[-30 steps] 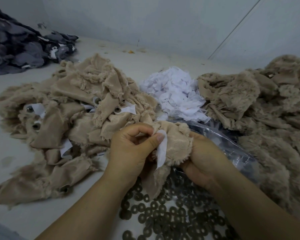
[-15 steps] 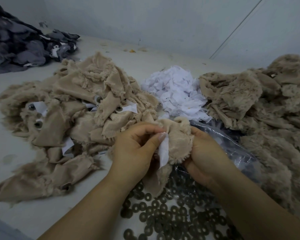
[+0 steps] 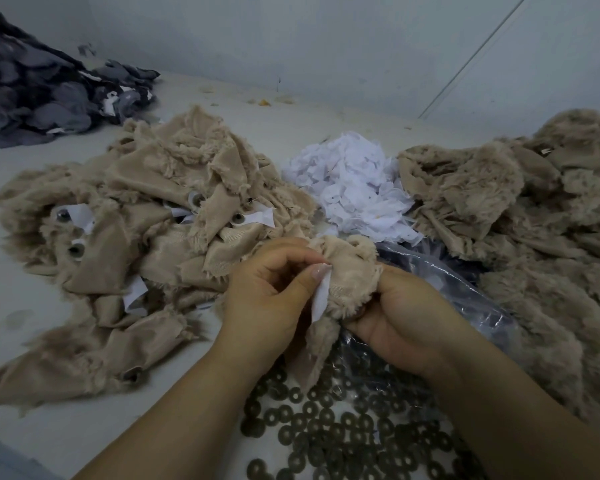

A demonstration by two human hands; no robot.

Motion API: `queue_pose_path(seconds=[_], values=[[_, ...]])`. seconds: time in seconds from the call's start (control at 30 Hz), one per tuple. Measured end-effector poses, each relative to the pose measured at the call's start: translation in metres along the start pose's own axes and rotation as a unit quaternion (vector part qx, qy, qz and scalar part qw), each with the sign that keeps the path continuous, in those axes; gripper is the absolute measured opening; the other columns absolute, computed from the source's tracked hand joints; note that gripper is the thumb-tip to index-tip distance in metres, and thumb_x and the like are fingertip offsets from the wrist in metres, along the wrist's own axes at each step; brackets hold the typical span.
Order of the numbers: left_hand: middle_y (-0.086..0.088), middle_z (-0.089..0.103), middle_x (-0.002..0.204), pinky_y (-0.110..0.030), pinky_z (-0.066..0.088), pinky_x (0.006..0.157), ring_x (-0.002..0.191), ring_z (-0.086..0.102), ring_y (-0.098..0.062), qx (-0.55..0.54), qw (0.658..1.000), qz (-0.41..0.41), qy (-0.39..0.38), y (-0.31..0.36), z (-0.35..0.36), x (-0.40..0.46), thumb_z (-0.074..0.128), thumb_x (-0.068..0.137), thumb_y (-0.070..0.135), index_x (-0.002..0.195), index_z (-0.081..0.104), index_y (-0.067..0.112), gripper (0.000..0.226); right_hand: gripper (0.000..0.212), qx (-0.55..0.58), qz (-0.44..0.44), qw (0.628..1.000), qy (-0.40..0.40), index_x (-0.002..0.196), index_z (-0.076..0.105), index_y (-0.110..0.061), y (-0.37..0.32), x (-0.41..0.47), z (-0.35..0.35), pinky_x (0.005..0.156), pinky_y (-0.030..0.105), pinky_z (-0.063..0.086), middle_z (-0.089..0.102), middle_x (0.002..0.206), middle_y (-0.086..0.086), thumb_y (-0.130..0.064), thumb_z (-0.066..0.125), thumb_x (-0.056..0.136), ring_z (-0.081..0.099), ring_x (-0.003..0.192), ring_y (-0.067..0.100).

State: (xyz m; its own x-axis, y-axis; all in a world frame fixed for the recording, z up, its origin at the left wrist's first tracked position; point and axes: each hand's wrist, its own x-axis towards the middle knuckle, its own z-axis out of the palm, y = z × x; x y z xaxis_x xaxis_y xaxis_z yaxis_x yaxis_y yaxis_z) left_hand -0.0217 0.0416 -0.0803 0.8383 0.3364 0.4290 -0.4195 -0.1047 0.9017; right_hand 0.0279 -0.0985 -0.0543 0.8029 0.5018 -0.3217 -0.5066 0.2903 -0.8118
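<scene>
Both hands work one beige plush fabric piece (image 3: 352, 271) just above the table, near the middle of the view. My left hand (image 3: 267, 299) pinches a small white fabric patch (image 3: 321, 297) against the piece with thumb and forefinger. My right hand (image 3: 402, 317) grips the plush piece from below and from the right, fingers curled under it. A flap of the piece hangs down between the hands. What lies inside the fold is hidden.
A heap of beige plush pieces with plastic eyes and white patches (image 3: 146, 237) lies left. White patches (image 3: 354, 188) are piled behind. More beige plush (image 3: 516, 220) fills the right. Dark washers (image 3: 326, 434) spill from a clear plastic bag (image 3: 465, 296). Grey fabric (image 3: 42, 91) sits far left.
The hands stay in the same place; the left thumb has slid slightly along the white patch and the plush piece has bunched a little more.
</scene>
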Motion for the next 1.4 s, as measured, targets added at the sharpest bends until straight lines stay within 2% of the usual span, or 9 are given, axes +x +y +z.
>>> queue_pose_path(seconds=[0.07,0.2,0.27,0.53,0.77,0.93,1.17,1.3,1.4], values=[[-0.003,0.069,0.087,-0.022,0.051,0.075,0.084,0.065,-0.014,-0.017,1.000,0.001,0.000,0.000,-0.001,0.000,0.065,0.087,0.015,0.083,0.075,0.013,0.010,0.047,0.012,0.016,1.000,-0.015,0.116,0.069,0.004,-0.002,-0.001,0.000,0.116,0.040,0.027,0.056,0.136,0.028,-0.010,0.064,0.071,0.053,0.124,0.034],[-0.014,0.064,0.075,-0.034,0.048,0.064,0.069,0.059,-0.025,-0.079,0.996,-0.045,0.008,-0.003,-0.001,0.000,0.055,0.092,0.022,0.083,0.073,0.009,0.024,0.037,0.018,0.035,0.998,-0.053,0.108,0.075,-0.001,-0.005,-0.005,0.003,0.097,0.039,0.055,0.071,0.118,0.018,-0.014,0.061,0.076,0.069,0.109,0.027],[-0.007,0.067,0.078,-0.032,0.052,0.066,0.071,0.061,-0.021,-0.112,0.990,-0.077,0.040,-0.003,-0.001,0.001,0.058,0.094,0.018,0.082,0.072,0.016,0.018,0.038,0.018,0.039,0.997,-0.070,0.113,0.073,-0.003,-0.005,-0.006,0.005,0.090,0.037,0.059,0.071,0.118,0.016,-0.013,0.061,0.079,0.070,0.105,0.026],[0.001,0.069,0.077,-0.020,0.054,0.066,0.071,0.063,-0.012,-0.099,0.992,-0.073,0.025,0.000,-0.001,0.000,0.068,0.084,-0.002,0.087,0.073,0.016,0.019,0.031,0.008,0.041,0.996,-0.074,0.110,0.075,-0.006,-0.004,-0.003,0.000,0.091,0.040,0.058,0.071,0.118,0.017,-0.014,0.060,0.084,0.070,0.107,0.028],[0.002,0.075,0.085,-0.024,0.056,0.073,0.082,0.069,-0.015,-0.116,0.989,-0.092,-0.004,0.001,-0.004,0.000,0.079,0.074,0.027,0.083,0.079,0.028,0.008,0.029,-0.049,0.020,0.995,-0.083,0.107,0.076,-0.006,-0.004,-0.004,0.001,0.088,0.037,0.059,0.072,0.115,0.018,-0.013,0.062,0.082,0.070,0.101,0.027],[-0.002,0.076,0.097,-0.026,0.056,0.083,0.098,0.071,-0.018,-0.137,0.983,-0.123,-0.006,0.002,-0.005,0.003,0.064,0.080,0.021,0.087,0.081,0.027,0.019,0.031,-0.025,0.026,0.997,-0.073,0.109,0.074,-0.004,-0.004,-0.002,0.000,0.089,0.039,0.058,0.072,0.111,0.018,-0.013,0.061,0.082,0.070,0.095,0.026],[-0.002,0.077,0.095,-0.025,0.057,0.078,0.092,0.072,-0.019,-0.100,0.991,-0.088,0.009,0.001,-0.005,0.003,0.066,0.085,0.000,0.087,0.081,0.029,0.032,0.028,-0.085,-0.017,0.994,-0.069,0.109,0.073,-0.003,-0.004,-0.002,-0.002,0.084,0.037,0.058,0.073,0.109,0.019,-0.012,0.061,0.086,0.070,0.095,0.027],[0.000,0.076,0.093,-0.019,0.055,0.074,0.088,0.072,-0.015,-0.113,0.990,-0.081,0.010,0.003,-0.004,0.002,0.073,0.072,0.019,0.084,0.081,0.028,0.017,0.035,-0.140,-0.063,0.986,-0.066,0.105,0.075,-0.008,-0.004,-0.001,-0.004,0.082,0.036,0.061,0.074,0.107,0.017,-0.021,0.068,0.073,0.072,0.098,0.030],[0.002,0.075,0.087,-0.019,0.054,0.071,0.081,0.071,-0.013,-0.089,0.994,-0.059,0.003,0.003,-0.003,0.001,0.074,0.069,0.021,0.085,0.080,0.028,0.019,0.028,-0.187,-0.101,0.976,-0.046,0.109,0.074,-0.009,0.000,0.002,-0.008,0.083,0.038,0.060,0.075,0.107,0.014,-0.014,0.069,0.081,0.072,0.099,0.032]])
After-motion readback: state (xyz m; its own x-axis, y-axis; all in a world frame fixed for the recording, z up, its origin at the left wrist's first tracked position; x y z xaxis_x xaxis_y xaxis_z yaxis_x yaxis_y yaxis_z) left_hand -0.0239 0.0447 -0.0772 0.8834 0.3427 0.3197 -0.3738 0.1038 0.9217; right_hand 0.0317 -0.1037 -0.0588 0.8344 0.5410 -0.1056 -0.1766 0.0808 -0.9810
